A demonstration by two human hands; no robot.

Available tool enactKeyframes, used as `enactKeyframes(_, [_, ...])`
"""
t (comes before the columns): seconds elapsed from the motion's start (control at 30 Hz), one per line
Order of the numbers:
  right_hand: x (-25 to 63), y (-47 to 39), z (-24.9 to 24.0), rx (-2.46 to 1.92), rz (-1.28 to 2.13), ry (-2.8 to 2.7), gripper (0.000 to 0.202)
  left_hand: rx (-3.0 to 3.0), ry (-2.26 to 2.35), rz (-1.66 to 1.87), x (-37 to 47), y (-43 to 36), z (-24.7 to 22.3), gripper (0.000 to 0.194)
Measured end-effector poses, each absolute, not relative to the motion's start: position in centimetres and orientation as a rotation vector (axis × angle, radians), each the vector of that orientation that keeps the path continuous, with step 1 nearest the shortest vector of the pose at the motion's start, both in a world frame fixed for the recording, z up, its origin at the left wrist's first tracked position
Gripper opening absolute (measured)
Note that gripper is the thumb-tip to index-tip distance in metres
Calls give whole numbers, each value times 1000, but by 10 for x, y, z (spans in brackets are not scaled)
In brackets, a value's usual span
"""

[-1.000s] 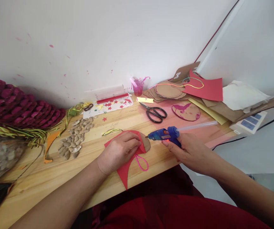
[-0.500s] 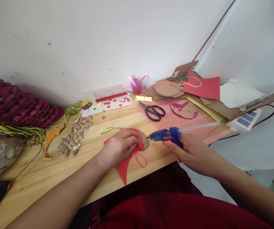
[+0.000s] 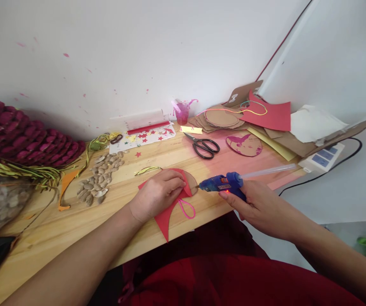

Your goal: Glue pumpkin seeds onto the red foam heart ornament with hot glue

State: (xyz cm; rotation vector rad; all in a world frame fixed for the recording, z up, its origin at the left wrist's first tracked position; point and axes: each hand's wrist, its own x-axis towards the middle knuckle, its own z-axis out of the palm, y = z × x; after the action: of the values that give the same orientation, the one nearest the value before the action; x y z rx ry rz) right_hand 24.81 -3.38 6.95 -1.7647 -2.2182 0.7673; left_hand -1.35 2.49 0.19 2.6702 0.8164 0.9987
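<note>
Nozzle travel since the earlier frame is slight: the tip of the blue plastic glue gun (image 3: 223, 182) has slid outward to the rim of the brown cardboard disc (image 3: 192, 177), while the left hand (image 3: 159, 193) keeps its place over the work. From where I stand, taking 12 o'clock as the white wall (image 3: 122, 46), the nozzle sits at the disc's 3 o'clock edge; contact cannot be confirmed. The right hand (image 3: 258, 204) is closed around the gun's handle; a translucent glue stick (image 3: 269, 171) projects from the rear. The left hand is mostly closed, fingers bent, fingertips gathered on a red pointed sheet (image 3: 164, 223) that partly covers the disc on the pale wooden table (image 3: 49, 229). Relative to the disc: a pink cord loop (image 3: 187, 216) lies at 6 o'clock, black-handled scissors (image 3: 204, 148) at 1, a paint-marked cardboard oval (image 3: 245, 148) at 2, and brown shell-like pieces (image 3: 96, 182) at 9.
</note>
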Motion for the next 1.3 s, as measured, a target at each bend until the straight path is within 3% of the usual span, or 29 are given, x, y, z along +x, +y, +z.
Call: enactKeyframes(1.3, [242,-32,69,-1754,728,-2286,36,2664,806,974,-15,25,3,10])
